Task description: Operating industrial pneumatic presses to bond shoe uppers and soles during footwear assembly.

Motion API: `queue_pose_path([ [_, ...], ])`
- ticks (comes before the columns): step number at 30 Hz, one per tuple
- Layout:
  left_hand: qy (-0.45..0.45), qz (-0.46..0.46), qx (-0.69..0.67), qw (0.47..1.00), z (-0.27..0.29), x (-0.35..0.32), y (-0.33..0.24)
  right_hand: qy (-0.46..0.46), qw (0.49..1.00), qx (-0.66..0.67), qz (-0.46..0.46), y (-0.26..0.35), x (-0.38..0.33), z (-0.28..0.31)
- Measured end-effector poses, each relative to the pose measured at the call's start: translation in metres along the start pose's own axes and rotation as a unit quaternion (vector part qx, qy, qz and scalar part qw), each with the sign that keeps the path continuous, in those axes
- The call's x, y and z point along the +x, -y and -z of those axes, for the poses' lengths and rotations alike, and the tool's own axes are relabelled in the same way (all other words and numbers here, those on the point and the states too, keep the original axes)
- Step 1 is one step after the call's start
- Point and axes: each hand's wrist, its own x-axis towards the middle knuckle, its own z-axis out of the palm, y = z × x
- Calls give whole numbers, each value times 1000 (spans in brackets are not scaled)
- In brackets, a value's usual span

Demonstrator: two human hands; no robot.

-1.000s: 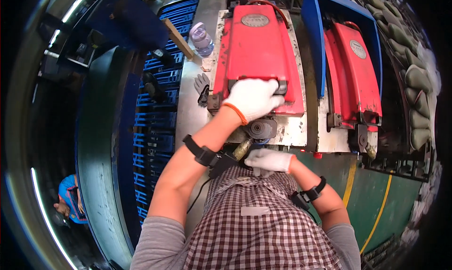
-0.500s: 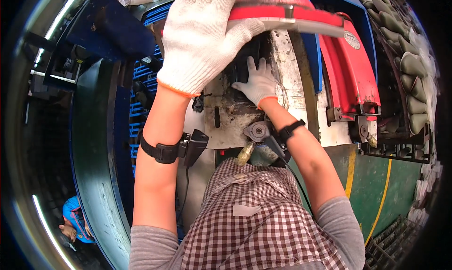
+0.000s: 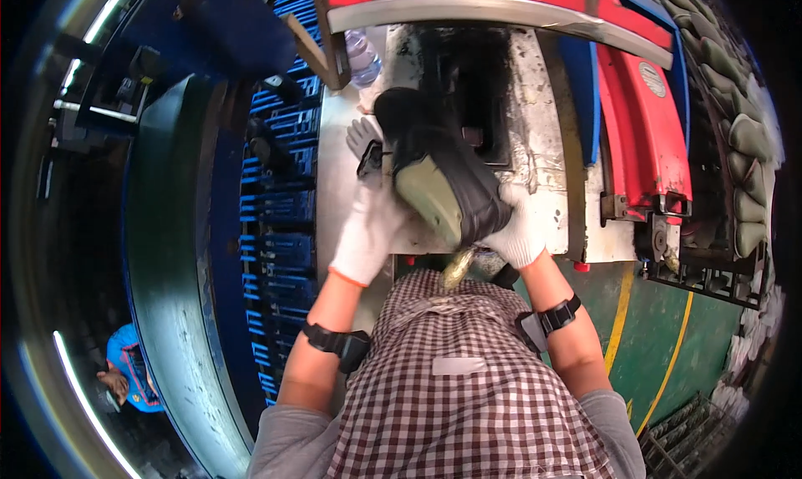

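Note:
Between my two white-gloved hands is a black boot with an olive-green panel, tilted over the metal work plate [image 3: 535,120]. My left hand [image 3: 368,233] is closed against the near left side of the boot [image 3: 447,166]. On the other side, my right hand [image 3: 520,227] grips its rounded near end. Some fingers of both hands are hidden behind the boot. Beyond it, a dark recessed mould [image 3: 484,86] lies in the plate. Above this stands the raised red press lid [image 3: 501,7] with a bare metal edge.
A clear plastic bottle [image 3: 362,59] and a grey glove [image 3: 362,136] are left of the boot. A second red press [image 3: 643,128] stands at right, beside a rack of olive boot-shaped pieces [image 3: 748,178]. A conveyor [image 3: 171,253] runs along the left; a person in blue [image 3: 129,366] is beyond it.
My left hand has left the red lid, which now appears higher and further back. My right hand has come off the plate area. Both hands now hold the boot.

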Motion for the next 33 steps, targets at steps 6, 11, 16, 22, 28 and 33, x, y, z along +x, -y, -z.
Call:
queue_pose_path([
  [6, -11, -61, 11, 998, 6, -38, 4, 89, 667, -730, 119, -35, 11, -27],
  [11, -125, -260, 455, 842, 32, -72, -12, 79, 773, -621, 104, -47, 31, -41],
  [16, -166, -157, 530, 816, 45, -102, -11, 98, 821, -547, 132, -60, 51, -79],
  [22, -171, -145, 564, 795, 55, -119, 5, 106, 686, -695, 191, -74, 65, -108],
  [28, -180, -124, 526, 822, 76, -120, 21, 91, 595, -780, 173, -82, 75, -102],
  [33, -341, -49, 252, 904, 155, -100, 34, -23, 465, -821, 329, -48, 39, -56],
])
